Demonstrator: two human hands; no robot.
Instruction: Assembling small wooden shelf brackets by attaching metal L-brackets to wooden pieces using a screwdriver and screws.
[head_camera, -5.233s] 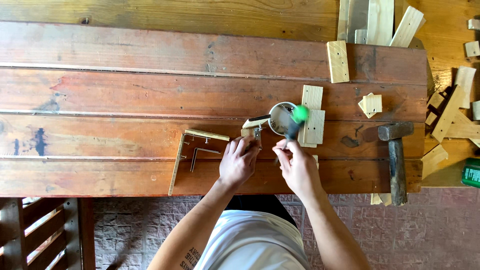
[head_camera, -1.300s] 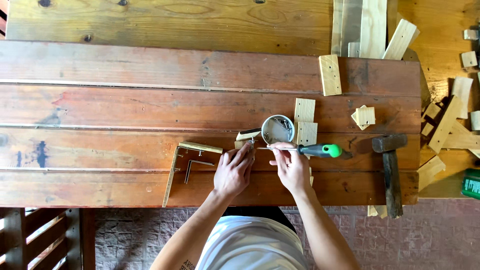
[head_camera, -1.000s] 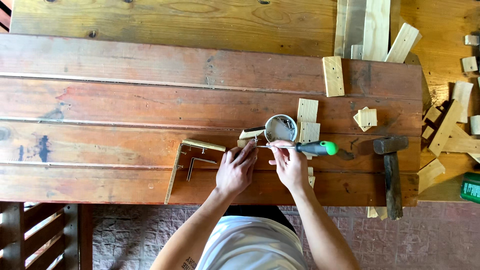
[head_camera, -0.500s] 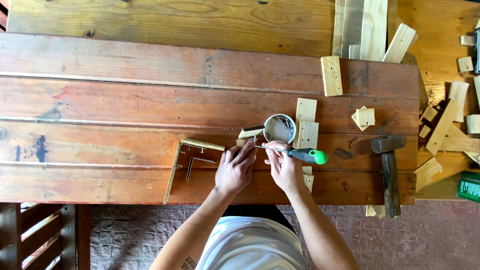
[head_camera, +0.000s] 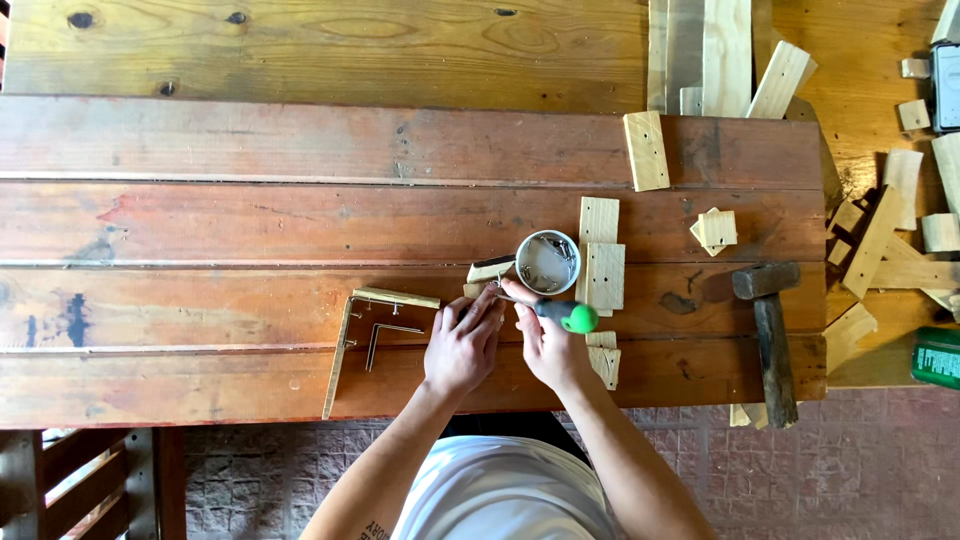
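A green-handled screwdriver (head_camera: 562, 313) lies gripped in the right hand (head_camera: 548, 345), its tip meeting the left hand's (head_camera: 462, 342) pinched fingertips over a small wood piece (head_camera: 490, 270); whatever they pinch is too small to tell. The tool looks light and stiff, best held by its rounded handle. Just beyond the hands sits one round tin of screws (head_camera: 547, 262). One hammer (head_camera: 770, 330) rests well to the right, and one L-shaped wooden frame (head_camera: 350, 335) lies left of the left hand.
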